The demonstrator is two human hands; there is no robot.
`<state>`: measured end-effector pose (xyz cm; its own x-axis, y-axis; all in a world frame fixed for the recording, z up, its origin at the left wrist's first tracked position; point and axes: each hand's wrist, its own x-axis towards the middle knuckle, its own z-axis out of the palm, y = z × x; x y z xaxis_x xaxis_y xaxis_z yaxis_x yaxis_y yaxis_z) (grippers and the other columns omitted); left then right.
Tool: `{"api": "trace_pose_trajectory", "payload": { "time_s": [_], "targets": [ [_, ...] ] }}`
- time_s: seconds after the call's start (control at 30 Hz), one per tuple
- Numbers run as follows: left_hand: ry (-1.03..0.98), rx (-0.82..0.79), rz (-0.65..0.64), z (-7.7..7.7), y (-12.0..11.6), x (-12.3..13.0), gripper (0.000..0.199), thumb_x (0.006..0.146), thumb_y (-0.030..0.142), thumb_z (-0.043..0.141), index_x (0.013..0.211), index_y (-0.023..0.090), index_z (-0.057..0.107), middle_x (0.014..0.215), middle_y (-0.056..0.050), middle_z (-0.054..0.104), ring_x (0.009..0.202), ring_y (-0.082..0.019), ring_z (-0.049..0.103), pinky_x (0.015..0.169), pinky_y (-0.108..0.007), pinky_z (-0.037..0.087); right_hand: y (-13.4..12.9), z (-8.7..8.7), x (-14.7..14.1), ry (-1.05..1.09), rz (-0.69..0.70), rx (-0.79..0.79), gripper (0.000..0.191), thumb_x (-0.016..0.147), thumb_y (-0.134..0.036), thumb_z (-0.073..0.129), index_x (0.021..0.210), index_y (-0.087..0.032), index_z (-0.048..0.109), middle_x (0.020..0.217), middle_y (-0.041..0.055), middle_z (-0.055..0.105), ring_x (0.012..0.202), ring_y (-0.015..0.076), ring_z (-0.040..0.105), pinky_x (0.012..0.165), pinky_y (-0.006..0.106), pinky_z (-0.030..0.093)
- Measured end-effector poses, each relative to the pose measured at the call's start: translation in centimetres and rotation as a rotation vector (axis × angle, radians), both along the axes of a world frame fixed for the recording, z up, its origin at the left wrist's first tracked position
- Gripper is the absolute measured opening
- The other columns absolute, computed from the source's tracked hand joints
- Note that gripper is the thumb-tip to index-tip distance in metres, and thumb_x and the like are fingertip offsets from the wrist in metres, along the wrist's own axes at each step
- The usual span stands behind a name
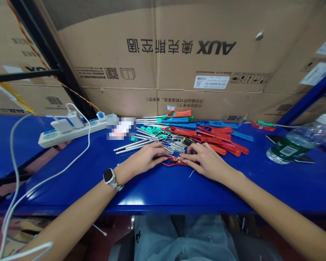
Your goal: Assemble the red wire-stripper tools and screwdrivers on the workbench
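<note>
A red plastic lighter casing with white wires and small parts in it lies low over the blue table between my hands. My left hand is closed on its left end, thumb below and fingers above. The fingers of my right hand are closed at its right end, where they partly hide it. Just beyond my fingertips is a heap of small clear parts with wires. Metal lighter tubes with green collars lie to the left of it. Behind my right hand are red handle casings and a black-and-yellow tool handle.
Blue lighter casings and an orange-handled lighter lie at the back against a large cardboard box. A power strip with plugs and white cables is at left. A tilted water bottle lies at right.
</note>
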<state>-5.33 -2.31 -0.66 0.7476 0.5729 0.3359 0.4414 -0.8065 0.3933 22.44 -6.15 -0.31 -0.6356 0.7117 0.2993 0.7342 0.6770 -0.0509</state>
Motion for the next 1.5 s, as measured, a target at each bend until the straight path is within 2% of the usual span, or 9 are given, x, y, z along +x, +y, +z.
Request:
{"api": "trace_pose_trajectory", "payload": {
  "time_s": [0.1, 0.2, 0.33, 0.4, 0.67, 0.83, 1.17, 1.5],
  "targets": [
    [-0.028, 0.028, -0.004, -0.4, 0.2, 0.3, 0.017, 0.102, 0.025, 0.056, 0.105, 0.020, 0.072, 0.102, -0.006, 0.066, 0.092, -0.019, 0.064, 0.085, -0.033, 0.053, 0.1, 0.5, -0.8, 0.043, 0.000, -0.010, 0.028, 0.102, -0.040, 0.056, 0.118, -0.027, 0.076, 0.110, 0.0095, 0.066, 0.099, 0.0242, 0.061, 0.085, 0.040, 0.040],
    [-0.047, 0.059, -0.017, -0.8, 0.1, 0.4, 0.018, 0.103, 0.024, 0.054, 0.103, 0.019, 0.071, 0.104, -0.007, 0.066, 0.097, -0.020, 0.064, 0.088, -0.035, 0.053, 0.7, 1.0, -2.4, 0.090, 0.022, -0.010, 0.027, 0.100, -0.038, 0.061, 0.119, -0.024, 0.073, 0.111, 0.0089, 0.068, 0.103, 0.0247, 0.061, 0.088, 0.040, 0.039],
    [-0.075, 0.102, -0.013, -1.0, 0.0, 0.4, 0.018, 0.103, 0.024, 0.054, 0.100, 0.018, 0.070, 0.101, -0.007, 0.065, 0.096, -0.020, 0.063, 0.088, -0.035, 0.053, 1.7, 0.8, -4.5, 0.067, 0.099, -0.026, 0.013, 0.097, -0.026, 0.064, 0.099, -0.019, 0.074, 0.097, 0.0063, 0.070, 0.093, 0.0216, 0.062, 0.081, 0.036, 0.038],
    [-0.101, 0.090, -0.001, -1.0, 0.1, 0.3, 0.018, 0.103, 0.025, 0.055, 0.096, 0.018, 0.070, 0.098, -0.006, 0.065, 0.093, -0.019, 0.063, 0.084, -0.033, 0.053, 2.0, 0.4, -4.9, 0.066, 0.122, -0.012, 0.012, 0.097, -0.020, 0.063, 0.093, -0.018, 0.074, 0.094, 0.0061, 0.070, 0.089, 0.0201, 0.061, 0.079, 0.034, 0.036],
    [-0.124, -0.107, 0.068, -0.5, 0.2, -0.1, 0.015, 0.098, 0.029, 0.063, 0.095, 0.016, 0.071, 0.089, -0.005, 0.067, 0.080, -0.017, 0.063, 0.075, -0.030, 0.051, 2.4, -0.5, -4.1, 0.147, 0.166, -0.004, 0.012, 0.096, -0.017, 0.062, 0.088, -0.017, 0.071, 0.092, 0.0055, 0.070, 0.088, 0.0196, 0.059, 0.079, 0.033, 0.037],
    [-0.106, -0.090, 0.039, -0.5, 0.2, -0.1, 0.020, 0.100, 0.032, 0.060, 0.104, 0.018, 0.074, 0.100, -0.007, 0.068, 0.092, -0.020, 0.065, 0.084, -0.035, 0.052, 2.5, -0.7, -4.1, 0.182, 0.180, -0.025, 0.012, 0.097, -0.018, 0.062, 0.091, -0.017, 0.072, 0.094, 0.0066, 0.071, 0.090, 0.0203, 0.061, 0.082, 0.034, 0.040],
    [-0.167, -0.114, 0.051, -0.4, 0.1, -0.1, 0.020, 0.099, 0.031, 0.062, 0.095, 0.018, 0.077, 0.088, -0.005, 0.066, 0.083, -0.017, 0.062, 0.077, -0.032, 0.051, 2.5, -0.8, -3.9, 0.188, 0.176, -0.043, 0.013, 0.099, -0.019, 0.060, 0.096, -0.018, 0.073, 0.098, 0.0066, 0.072, 0.093, 0.0203, 0.062, 0.084, 0.036, 0.041],
    [-0.118, -0.186, 0.132, -0.3, 0.2, -0.2, 0.014, 0.095, 0.030, 0.064, 0.094, 0.016, 0.069, 0.088, -0.004, 0.065, 0.076, -0.015, 0.059, 0.069, -0.028, 0.049, 2.4, -0.7, -4.0, 0.213, 0.174, -0.069, 0.013, 0.099, -0.019, 0.060, 0.095, -0.018, 0.072, 0.097, 0.0060, 0.072, 0.094, 0.0200, 0.062, 0.084, 0.035, 0.036]
  ]
}}
